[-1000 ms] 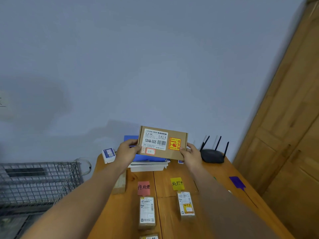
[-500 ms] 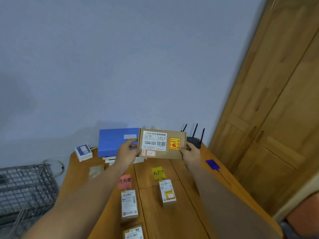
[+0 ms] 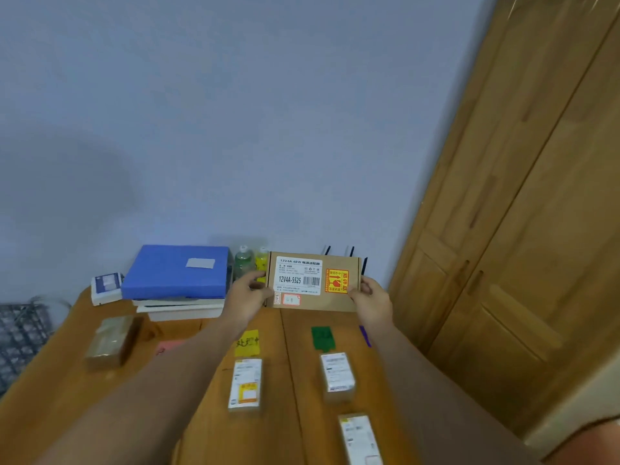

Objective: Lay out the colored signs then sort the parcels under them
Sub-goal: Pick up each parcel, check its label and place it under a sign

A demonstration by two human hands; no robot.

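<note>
1. Two hands hold the flat brown cardboard parcel (image 3: 313, 281) upright at the middle of the frame, above the far end of the wooden table (image 3: 67, 397), printed face turned toward me.
2. My left hand (image 3: 246, 295) has its fingers curled round the parcel's left edge. My right hand (image 3: 369, 302) grips the right edge the same way, so neither is free.
3. Just below the parcel in the frame lie the yellow paper sign (image 3: 247, 343) and the dark green paper sign (image 3: 322, 337). A purple sign (image 3: 365, 335) shows as a sliver beside my right forearm, and a pinkish-red sign (image 3: 169, 347) peeps out left of my left forearm.
4. One small white-labelled parcel (image 3: 246, 385) lies under the yellow sign. Two more (image 3: 337, 372) (image 3: 359, 437) lie in line under the green one, toward the bottom of the frame.
5. I judge the step in hand to be reading this parcel to choose its column. The small red-bordered sticker (image 3: 291, 299) at its lower left corner looks like the cue, though its print is too small to read.
6. To do it well, I should settle on the colour before lowering anything.
7. This parcel is wider than those already laid, so I would turn it lengthwise and set it in line below its sign. It should lie label up, covering no sign and nudging no neighbour.
8. The orange-and-yellow warning sticker (image 3: 337, 280) suggests fragile contents, so I would lay it down gently with both hands.
</note>
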